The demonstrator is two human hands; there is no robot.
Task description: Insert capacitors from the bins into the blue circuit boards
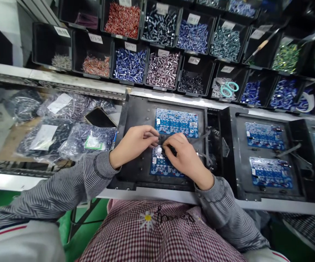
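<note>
A black tray [135,109] in front of me carries two blue circuit boards, a far one [177,118] and a near one [160,170]. My left hand [139,141] is over the tray's left half, its fingertips curled together by the gap between the boards. Over the near board is my right hand [183,155], thumb and fingers pinched close to its upper edge. The fingertips of both hands almost meet. Whatever small thing either hand pinches is too small or hidden to make out. My right hand covers much of the near board.
Black bins of small components [130,65] line the back, one with turquoise-handled scissors [229,89]. Stuffed plastic bags [45,140] and a phone [99,118] lie to the left. Another black tray [241,153] with two blue boards stands at the right.
</note>
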